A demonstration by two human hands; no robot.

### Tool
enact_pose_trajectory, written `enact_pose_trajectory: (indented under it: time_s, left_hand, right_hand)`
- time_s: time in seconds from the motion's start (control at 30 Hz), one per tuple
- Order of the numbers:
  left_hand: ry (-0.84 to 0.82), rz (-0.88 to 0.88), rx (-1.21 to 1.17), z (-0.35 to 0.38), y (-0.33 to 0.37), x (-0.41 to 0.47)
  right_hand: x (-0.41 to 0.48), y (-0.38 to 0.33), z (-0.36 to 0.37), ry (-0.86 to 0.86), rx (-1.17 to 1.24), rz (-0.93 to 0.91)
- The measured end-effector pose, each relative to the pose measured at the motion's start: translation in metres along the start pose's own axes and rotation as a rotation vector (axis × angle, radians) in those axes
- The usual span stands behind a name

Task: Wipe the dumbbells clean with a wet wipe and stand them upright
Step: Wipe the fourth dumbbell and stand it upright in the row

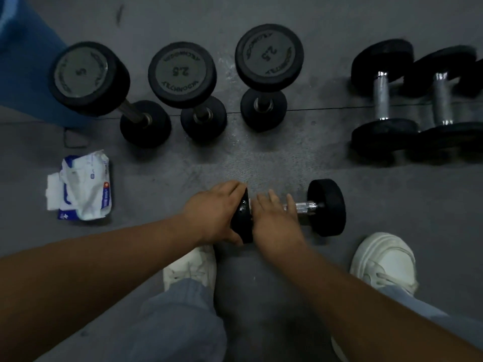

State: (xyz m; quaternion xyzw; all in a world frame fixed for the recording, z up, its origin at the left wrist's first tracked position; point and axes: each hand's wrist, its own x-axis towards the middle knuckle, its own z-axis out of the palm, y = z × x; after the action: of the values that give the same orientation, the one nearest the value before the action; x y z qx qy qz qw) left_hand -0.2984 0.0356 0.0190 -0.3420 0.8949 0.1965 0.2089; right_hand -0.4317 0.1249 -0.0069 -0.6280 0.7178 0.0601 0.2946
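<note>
On the grey floor (pixel 261 158), just ahead of the person's shoes (pixel 384 259), a small dumbbell (pixel 307 207) lies on its side. The left hand (pixel 214 212) grips its left end weight, fingers curled over the rim. The right hand (pixel 274 218) lies along the bar with fingers stretched out, seemingly pressing a wipe (pixel 250 202), of which only a white sliver shows. Three upright dumbbells (pixel 183 74) stand behind. Solid and rigid, the dumbbell is likely heavy for its size and apt to roll. A damp chrome bar may be slick, so the middle of the bar looks the surest hold for tipping it onto one flat end.
</note>
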Motion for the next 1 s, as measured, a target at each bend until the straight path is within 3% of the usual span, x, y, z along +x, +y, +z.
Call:
enact_pose_trajectory:
  time_s: [0.23, 0.33, 0.47, 0.57, 1.0]
  left_hand:
    - [-0.097, -0.162, -0.003, 0.004, 0.024, -0.004]
    - [-0.071, -0.271, 0.066, 0.010, 0.034, -0.004]
    - [0.047, -0.403, -0.080, 0.024, 0.047, -0.008]
    - [0.087, -0.407, -0.097, 0.029, 0.047, -0.011]
    - [0.112, -0.369, -0.129, 0.031, 0.044, -0.011]
  right_hand:
    - [-0.017, 0.000, 0.010, 0.099, -0.061, -0.053]
    - [-0.019, -0.006, 0.001, 0.017, -0.041, 0.005]
    - [-0.035, -0.005, 0.008, 0.002, -0.083, -0.024]
    - [-0.001, 0.000, -0.010, -0.065, -0.089, -0.046]
    - [-0.031, -0.009, -0.010, -0.124, -0.080, -0.034]
